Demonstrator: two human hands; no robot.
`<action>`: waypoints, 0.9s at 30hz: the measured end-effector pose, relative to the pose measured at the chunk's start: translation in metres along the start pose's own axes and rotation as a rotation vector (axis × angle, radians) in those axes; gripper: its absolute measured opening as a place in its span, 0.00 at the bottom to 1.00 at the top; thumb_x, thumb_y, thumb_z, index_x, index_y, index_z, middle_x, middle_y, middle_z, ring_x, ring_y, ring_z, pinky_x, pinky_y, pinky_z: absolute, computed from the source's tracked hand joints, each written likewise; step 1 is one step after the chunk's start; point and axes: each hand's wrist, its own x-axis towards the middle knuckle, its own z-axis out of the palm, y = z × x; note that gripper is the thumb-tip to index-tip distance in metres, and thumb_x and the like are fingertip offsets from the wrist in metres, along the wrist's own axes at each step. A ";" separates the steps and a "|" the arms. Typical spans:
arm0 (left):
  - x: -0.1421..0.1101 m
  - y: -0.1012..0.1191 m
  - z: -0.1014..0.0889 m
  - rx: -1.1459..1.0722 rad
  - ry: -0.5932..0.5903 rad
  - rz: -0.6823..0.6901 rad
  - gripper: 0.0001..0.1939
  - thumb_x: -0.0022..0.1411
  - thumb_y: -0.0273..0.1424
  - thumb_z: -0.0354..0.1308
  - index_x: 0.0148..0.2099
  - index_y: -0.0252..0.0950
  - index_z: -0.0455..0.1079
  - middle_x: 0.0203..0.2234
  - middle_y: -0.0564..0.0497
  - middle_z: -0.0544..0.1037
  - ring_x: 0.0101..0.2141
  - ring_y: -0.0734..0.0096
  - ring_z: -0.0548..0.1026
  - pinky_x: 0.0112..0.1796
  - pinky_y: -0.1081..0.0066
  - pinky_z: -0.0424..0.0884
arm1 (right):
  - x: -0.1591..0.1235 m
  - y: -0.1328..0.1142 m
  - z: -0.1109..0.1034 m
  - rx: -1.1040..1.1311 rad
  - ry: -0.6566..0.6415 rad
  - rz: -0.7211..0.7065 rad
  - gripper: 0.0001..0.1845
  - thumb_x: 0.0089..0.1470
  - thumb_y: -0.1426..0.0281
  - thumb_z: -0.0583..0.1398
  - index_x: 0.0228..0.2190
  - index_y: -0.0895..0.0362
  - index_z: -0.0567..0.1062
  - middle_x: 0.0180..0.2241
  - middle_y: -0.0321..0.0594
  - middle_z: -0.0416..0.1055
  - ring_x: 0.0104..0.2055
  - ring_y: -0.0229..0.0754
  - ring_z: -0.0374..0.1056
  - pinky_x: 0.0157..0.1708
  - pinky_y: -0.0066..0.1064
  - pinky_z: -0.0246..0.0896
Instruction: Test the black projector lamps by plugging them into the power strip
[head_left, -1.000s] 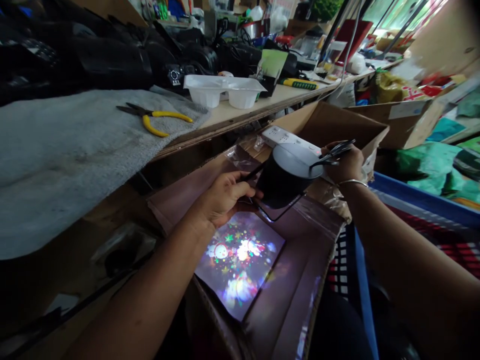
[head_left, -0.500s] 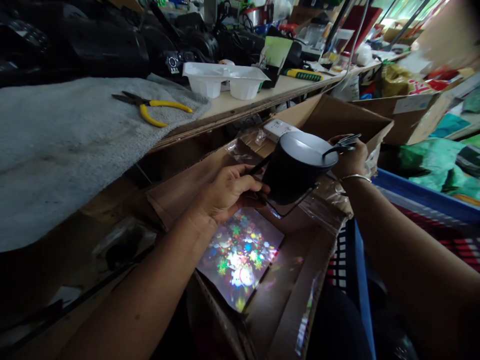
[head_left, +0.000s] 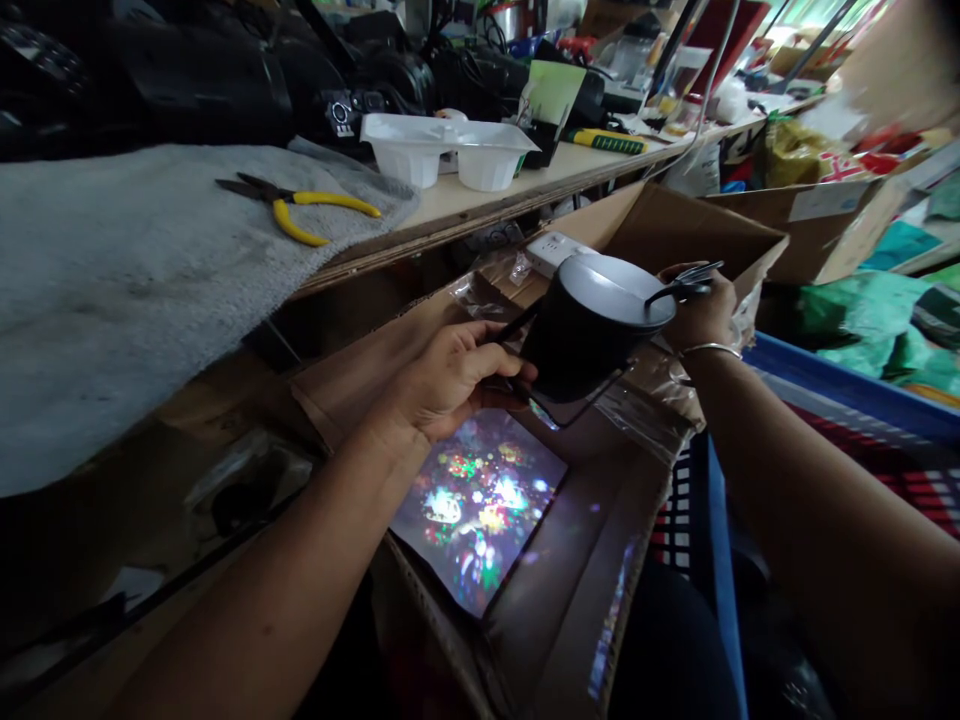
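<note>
A black cylindrical projector lamp [head_left: 592,330] is held over an open cardboard box [head_left: 667,235], pointing down. It casts a bright coloured pattern [head_left: 476,505] onto the box floor. My left hand [head_left: 450,375] is closed on the lamp's lower left side, with a thin black cable under the fingers. My right hand [head_left: 697,310] grips the lamp's far right side and also holds dark scissors [head_left: 682,283].
A wooden bench [head_left: 480,215] runs above the box, with a grey cloth [head_left: 127,270], yellow-handled pliers [head_left: 300,205], a white plastic tray [head_left: 446,155] and black devices [head_left: 202,80]. A white power strip [head_left: 551,250] lies behind the lamp. More boxes and green bags stand at the right.
The lamp has been raised a little and tilted. The projected pattern on the box floor has changed shape and colours. Both hands keep their hold.
</note>
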 end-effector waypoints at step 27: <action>-0.001 0.002 0.000 0.027 0.055 0.073 0.11 0.43 0.19 0.55 0.33 0.33 0.66 0.20 0.54 0.73 0.21 0.74 0.71 0.25 0.73 0.69 | -0.001 -0.004 0.000 -0.042 -0.026 0.046 0.09 0.39 0.78 0.61 0.29 0.63 0.76 0.30 0.49 0.74 0.34 0.46 0.70 0.36 0.34 0.64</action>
